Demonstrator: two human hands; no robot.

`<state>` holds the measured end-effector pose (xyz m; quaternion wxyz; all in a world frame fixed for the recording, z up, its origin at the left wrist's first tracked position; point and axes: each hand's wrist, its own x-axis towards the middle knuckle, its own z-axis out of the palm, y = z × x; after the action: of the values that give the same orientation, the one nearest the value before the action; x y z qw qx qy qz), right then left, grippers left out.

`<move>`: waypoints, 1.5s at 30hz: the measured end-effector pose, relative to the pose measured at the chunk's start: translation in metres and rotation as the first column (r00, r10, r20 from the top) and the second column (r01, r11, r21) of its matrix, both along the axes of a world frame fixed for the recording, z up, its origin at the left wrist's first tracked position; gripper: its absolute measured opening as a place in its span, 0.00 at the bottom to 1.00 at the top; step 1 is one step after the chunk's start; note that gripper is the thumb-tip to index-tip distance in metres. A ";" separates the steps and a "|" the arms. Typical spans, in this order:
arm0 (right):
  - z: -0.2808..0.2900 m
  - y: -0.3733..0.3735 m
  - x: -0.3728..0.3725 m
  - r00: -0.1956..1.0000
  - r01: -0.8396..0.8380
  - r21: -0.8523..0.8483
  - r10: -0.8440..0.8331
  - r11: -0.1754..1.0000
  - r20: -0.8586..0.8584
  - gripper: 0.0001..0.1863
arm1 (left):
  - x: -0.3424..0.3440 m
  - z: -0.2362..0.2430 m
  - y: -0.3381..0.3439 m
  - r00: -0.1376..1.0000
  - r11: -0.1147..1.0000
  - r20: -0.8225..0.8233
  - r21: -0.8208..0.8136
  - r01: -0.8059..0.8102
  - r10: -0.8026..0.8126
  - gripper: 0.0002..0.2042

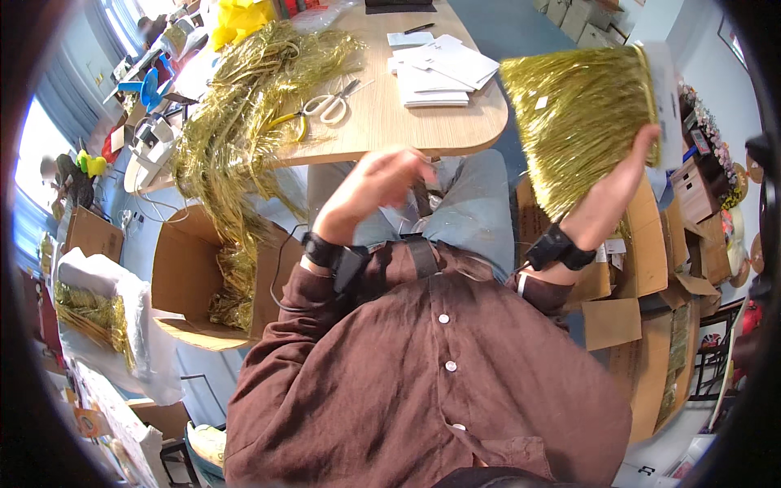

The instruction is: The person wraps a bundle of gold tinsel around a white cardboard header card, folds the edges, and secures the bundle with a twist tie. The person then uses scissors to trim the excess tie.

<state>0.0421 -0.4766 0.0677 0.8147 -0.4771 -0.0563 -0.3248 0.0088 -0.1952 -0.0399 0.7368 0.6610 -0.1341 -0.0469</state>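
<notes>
Raised on the right, a wide bundle of gold tinsel fringe (573, 114) spreads from a clear-and-white strip along its right edge. My right hand (614, 183) is closed on it, thumb by that strip and the other fingers hidden behind. My left hand (378, 183) hangs over my lap, just off the table's front edge; its fingers are smeared by motion and I see no object in them. A loose heap of gold tinsel strands (244, 106) covers the table's left side and trails over the edge. Beside it lie scissors with pale handles (327, 108) and a yellow-handled tool (294, 122).
White cards (443, 69) are stacked on the wooden table (370, 134), with a black pen (419, 28) behind. A cardboard box (183, 252) holding tinsel stands at my left. More open cardboard boxes (643, 244) stand at my right. A cable (281, 268) runs near my left forearm.
</notes>
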 end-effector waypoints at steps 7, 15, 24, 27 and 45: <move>-0.003 -0.040 -0.002 0.960 0.277 0.090 -0.280 0.957 0.020 0.40 | -0.003 0.012 0.101 0.777 0.542 0.167 -0.802 -0.251 0.607 0.12; -0.010 -0.034 0.005 0.992 0.122 0.066 -0.123 0.990 0.022 0.39 | -0.020 0.022 0.050 0.873 0.895 0.197 -0.111 -0.432 0.446 0.16; -0.031 -0.015 0.044 0.995 -0.076 -0.038 0.078 0.996 0.054 0.39 | 0.021 -0.039 0.009 0.957 0.523 0.273 0.832 -0.183 -0.100 0.13; -0.039 0.008 0.049 0.998 -0.056 -0.113 0.055 0.992 -0.008 0.39 | 0.018 -0.035 0.012 0.951 0.475 0.308 0.843 -0.254 -0.037 0.13; -0.055 0.070 0.013 0.710 -0.626 -0.572 0.690 0.530 -0.138 0.23 | -0.011 0.031 -0.017 0.848 0.874 0.288 -0.347 -0.340 0.444 0.25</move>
<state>0.0552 -0.4070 0.0128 0.6853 -0.6265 -0.3710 0.0155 -0.0021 -0.2122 -0.0088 0.7803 0.5591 -0.1322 0.2470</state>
